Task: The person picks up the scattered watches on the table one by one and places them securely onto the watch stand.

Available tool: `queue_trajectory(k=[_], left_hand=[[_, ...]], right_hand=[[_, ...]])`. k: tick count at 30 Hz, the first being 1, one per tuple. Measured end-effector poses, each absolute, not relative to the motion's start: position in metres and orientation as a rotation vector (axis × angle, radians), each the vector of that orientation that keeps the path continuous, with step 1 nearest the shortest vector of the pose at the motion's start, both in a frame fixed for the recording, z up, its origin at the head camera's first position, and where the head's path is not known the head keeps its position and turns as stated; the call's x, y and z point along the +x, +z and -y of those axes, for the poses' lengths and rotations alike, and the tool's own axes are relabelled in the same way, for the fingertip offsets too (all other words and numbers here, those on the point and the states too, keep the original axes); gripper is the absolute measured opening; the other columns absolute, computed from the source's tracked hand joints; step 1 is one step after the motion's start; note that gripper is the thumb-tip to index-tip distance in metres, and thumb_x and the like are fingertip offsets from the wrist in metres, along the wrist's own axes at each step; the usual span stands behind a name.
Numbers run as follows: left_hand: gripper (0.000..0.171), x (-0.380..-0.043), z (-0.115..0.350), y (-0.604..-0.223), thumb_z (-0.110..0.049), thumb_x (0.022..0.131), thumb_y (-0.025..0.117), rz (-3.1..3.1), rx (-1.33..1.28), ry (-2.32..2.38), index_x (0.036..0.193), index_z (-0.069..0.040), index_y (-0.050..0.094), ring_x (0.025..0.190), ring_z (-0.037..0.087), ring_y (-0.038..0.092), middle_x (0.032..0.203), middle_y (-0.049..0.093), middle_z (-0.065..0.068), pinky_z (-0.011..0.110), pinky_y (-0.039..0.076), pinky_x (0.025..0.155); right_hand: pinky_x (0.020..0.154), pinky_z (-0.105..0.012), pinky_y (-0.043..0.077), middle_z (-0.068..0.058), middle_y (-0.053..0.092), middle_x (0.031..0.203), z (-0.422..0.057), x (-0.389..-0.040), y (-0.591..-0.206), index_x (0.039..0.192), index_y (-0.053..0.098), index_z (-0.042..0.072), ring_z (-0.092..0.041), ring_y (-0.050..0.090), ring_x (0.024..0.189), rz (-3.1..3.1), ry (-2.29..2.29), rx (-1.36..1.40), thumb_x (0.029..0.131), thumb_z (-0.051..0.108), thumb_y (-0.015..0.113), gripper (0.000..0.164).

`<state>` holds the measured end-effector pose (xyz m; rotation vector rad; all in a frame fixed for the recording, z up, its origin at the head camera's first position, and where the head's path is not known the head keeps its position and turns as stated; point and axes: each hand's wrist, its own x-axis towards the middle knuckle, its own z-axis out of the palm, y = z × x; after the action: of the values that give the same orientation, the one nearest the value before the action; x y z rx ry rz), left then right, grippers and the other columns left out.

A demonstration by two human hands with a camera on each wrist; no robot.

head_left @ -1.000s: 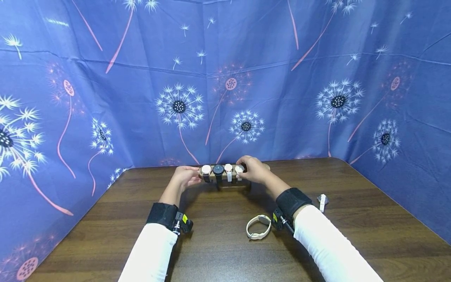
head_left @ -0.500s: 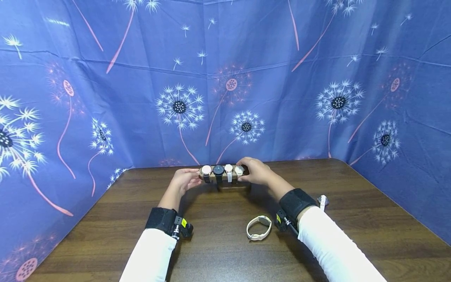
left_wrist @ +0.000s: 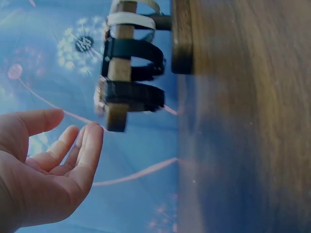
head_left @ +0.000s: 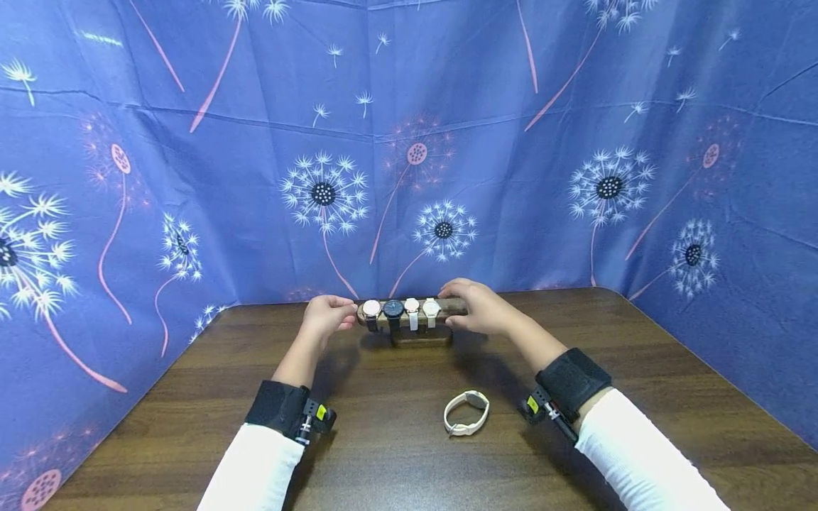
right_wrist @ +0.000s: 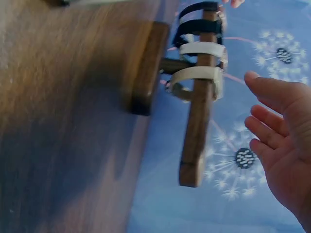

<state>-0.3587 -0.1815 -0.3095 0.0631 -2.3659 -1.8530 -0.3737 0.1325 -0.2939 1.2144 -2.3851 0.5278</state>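
A wooden watch stand at the far side of the table carries several watches side by side on its bar. From the left come a dark-strapped watch, a black watch, a white-strapped watch and a cream-strapped watch. My left hand is just off the bar's left end, fingers loosely bent and holding nothing. Beside the bare right part of the bar is my right hand, thumb and fingers spread with a gap to the wood. Both wrist views are somewhat blurred.
A cream watch with its band closed in a loop lies on the brown wooden table, nearer the front. Behind the table hangs a blue dandelion-print cloth. The stand's base rests close to the table's back edge.
My right hand has moved right, away from the cream-strapped watch. My left hand has drawn back left from the bar's end. A white-strapped item at the right is now hidden behind my right forearm.
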Motion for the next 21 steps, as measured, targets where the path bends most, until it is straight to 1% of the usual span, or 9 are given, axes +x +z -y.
queue_trajectory(k=[3, 7, 10, 13, 15, 18, 21], left_hand=[[0.025, -0.347, 0.179, -0.306, -0.005, 0.092, 0.064, 2.398, -0.032, -1.769, 0.111, 0.012, 0.064, 0.086, 0.027, 0.07, 0.106, 0.067, 0.025, 0.034, 0.058, 0.078], [0.021, -0.328, 0.172, -0.301, -0.005, 0.091, 0.066, 2.455, -0.166, -1.676, 0.106, 0.01, 0.066, 0.079, 0.022, 0.07, 0.103, 0.068, 0.025, 0.036, 0.059, 0.075], [0.017, -0.314, 0.167, -0.299, -0.006, 0.09, 0.067, 2.512, -0.252, -1.622, 0.102, 0.008, 0.069, 0.074, 0.017, 0.068, 0.097, 0.071, 0.02, 0.037, 0.059, 0.075], [0.014, -0.304, 0.161, -0.297, -0.007, 0.09, 0.069, 2.559, -0.286, -1.588, 0.098, 0.004, 0.07, 0.07, 0.015, 0.067, 0.09, 0.072, 0.014, 0.037, 0.059, 0.074], [0.012, -0.3, 0.159, -0.296, -0.007, 0.089, 0.069, 2.571, -0.3, -1.58, 0.096, 0.003, 0.07, 0.071, 0.018, 0.068, 0.087, 0.072, 0.011, 0.036, 0.059, 0.073], [0.012, -0.295, 0.155, -0.295, -0.007, 0.089, 0.069, 2.578, -0.324, -1.591, 0.096, 0.003, 0.07, 0.076, 0.026, 0.069, 0.089, 0.072, 0.01, 0.036, 0.059, 0.073], [0.011, -0.293, 0.154, -0.296, -0.006, 0.089, 0.069, 2.582, -0.364, -1.598, 0.095, 0.004, 0.069, 0.08, 0.03, 0.069, 0.09, 0.072, 0.012, 0.035, 0.059, 0.072]], right_hand=[[0.098, -0.046, 0.046, -0.015, 0.063, 0.116, -0.135, -0.362, -0.293, 0.116, 0.062, -0.004, -0.032, 0.059, 0.111, 2.374, 0.517, 1.236, 0.076, 0.006, 0.081, 0.045], [0.091, -0.044, 0.051, -0.014, 0.065, 0.111, -0.141, -0.344, -0.294, 0.116, 0.063, -0.004, -0.031, 0.063, 0.102, 2.429, 0.521, 1.242, 0.079, 0.007, 0.079, 0.041], [0.079, -0.037, 0.053, -0.008, 0.066, 0.099, -0.148, -0.331, -0.297, 0.108, 0.066, -0.001, -0.025, 0.063, 0.088, 2.503, 0.534, 1.241, 0.081, 0.009, 0.077, 0.031], [0.069, -0.029, 0.051, -0.002, 0.063, 0.089, -0.154, -0.321, -0.3, 0.098, 0.069, 0.003, -0.016, 0.059, 0.077, 2.586, 0.55, 1.251, 0.083, 0.01, 0.076, 0.019], [0.064, -0.025, 0.049, 0.003, 0.061, 0.082, -0.157, -0.316, -0.302, 0.092, 0.068, 0.005, -0.01, 0.056, 0.072, 2.644, 0.555, 1.269, 0.083, 0.011, 0.075, 0.013], [0.062, -0.023, 0.05, 0.008, 0.061, 0.077, -0.158, -0.309, -0.304, 0.088, 0.068, 0.007, -0.004, 0.056, 0.068, 2.762, 0.587, 1.284, 0.084, 0.011, 0.074, 0.008], [0.062, -0.024, 0.051, 0.009, 0.063, 0.075, -0.156, -0.303, -0.305, 0.087, 0.068, 0.008, -0.003, 0.058, 0.068, 2.848, 0.61, 1.306, 0.086, 0.014, 0.074, 0.008]])
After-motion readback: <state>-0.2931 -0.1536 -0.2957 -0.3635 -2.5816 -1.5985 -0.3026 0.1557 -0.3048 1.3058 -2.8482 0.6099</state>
